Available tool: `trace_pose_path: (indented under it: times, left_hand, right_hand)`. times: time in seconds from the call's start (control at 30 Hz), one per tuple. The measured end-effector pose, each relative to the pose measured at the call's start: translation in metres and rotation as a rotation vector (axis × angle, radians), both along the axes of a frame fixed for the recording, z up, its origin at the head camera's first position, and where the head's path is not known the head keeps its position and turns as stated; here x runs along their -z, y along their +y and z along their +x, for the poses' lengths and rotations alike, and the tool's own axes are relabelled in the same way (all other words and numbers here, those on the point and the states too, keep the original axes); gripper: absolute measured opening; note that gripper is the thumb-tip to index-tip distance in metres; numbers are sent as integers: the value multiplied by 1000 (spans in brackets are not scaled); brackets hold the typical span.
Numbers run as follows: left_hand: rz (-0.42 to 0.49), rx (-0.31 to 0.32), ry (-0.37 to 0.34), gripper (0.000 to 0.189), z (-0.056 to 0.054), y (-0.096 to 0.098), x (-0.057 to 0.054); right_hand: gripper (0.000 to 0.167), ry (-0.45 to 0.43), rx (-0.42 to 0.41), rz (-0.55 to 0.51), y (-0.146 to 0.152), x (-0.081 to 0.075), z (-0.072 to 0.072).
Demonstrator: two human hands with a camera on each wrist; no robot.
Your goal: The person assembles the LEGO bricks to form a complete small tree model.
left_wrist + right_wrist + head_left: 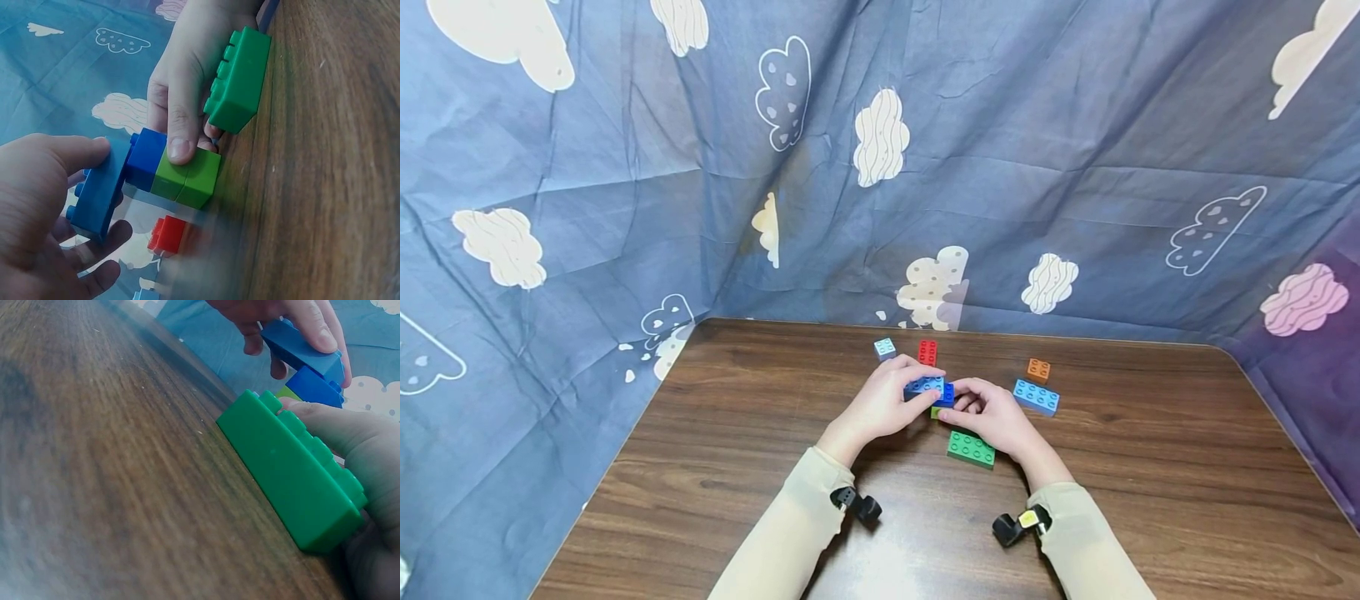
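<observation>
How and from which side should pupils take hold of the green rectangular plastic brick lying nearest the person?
Probably pinch the green rectangular plastic brick at the middle of its two long walls, coming from above on the near side. It lies studs up, its smooth near wall exposed, and the right grip occupies the space just beyond its far side.

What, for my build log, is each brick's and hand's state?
Held blue brick: pinched; seating unclear
Dark blue brick: stacked on light green bricks
Light green bricks: stacked, gripped
Green brick: on table, studs up
Red brick: on table, studs up
Pale blue brick: on table, studs up
Orange brick: on table, studs up
Unheld blue brick: on table, studs up
Left hand: pinching held blue brick
Right hand: gripping light green bricks
</observation>
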State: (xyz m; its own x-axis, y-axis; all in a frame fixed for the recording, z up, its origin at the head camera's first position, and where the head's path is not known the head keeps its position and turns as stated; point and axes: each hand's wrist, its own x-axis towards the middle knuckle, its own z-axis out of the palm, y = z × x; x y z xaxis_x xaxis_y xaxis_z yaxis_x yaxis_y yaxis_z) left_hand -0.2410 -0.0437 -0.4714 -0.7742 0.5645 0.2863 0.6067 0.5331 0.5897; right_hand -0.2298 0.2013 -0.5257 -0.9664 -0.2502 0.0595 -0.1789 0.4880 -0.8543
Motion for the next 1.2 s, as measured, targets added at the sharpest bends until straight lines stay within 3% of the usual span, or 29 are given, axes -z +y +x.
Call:
trace_pose_path:
  times: [0.37, 1.2]
  left_hand:
    - [-36, -49, -8, 36, 1, 3, 2]
    - [37, -37, -50, 34, 1, 3, 3]
  right_hand:
    - [43, 4, 7, 14, 1, 1, -1]
    - [41, 15, -16, 35, -1, -3, 0]
